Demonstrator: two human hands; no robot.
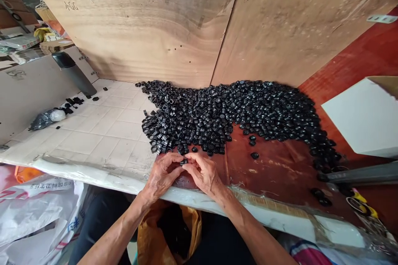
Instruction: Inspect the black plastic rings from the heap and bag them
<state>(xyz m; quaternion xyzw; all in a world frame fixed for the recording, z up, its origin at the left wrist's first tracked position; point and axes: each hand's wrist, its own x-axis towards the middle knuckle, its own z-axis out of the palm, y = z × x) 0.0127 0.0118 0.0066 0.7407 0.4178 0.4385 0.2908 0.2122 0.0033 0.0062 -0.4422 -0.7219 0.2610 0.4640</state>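
Note:
Close together at the table's front edge, my left hand (164,173) and my right hand (203,172) pinch a small black plastic part (184,162) between their fingertips. Both hands are closed on it, and the fingers hide much of its shape. Just beyond my fingers spreads a large pile of small black plastic parts (192,120); many at its left look like open rings, while those at the right (273,109) look like rounded caps. A few loose ones lie near the pile, one black cap (255,155) to the right of my hands.
Plywood boards (149,37) stand upright behind the pile. At left are a dark bottle (74,72) and a small black bag (42,120). A white box (360,116), a grey tube (363,174) and yellow-handled scissors (363,203) are at right. An orange-brown sack (149,236) hangs below the edge.

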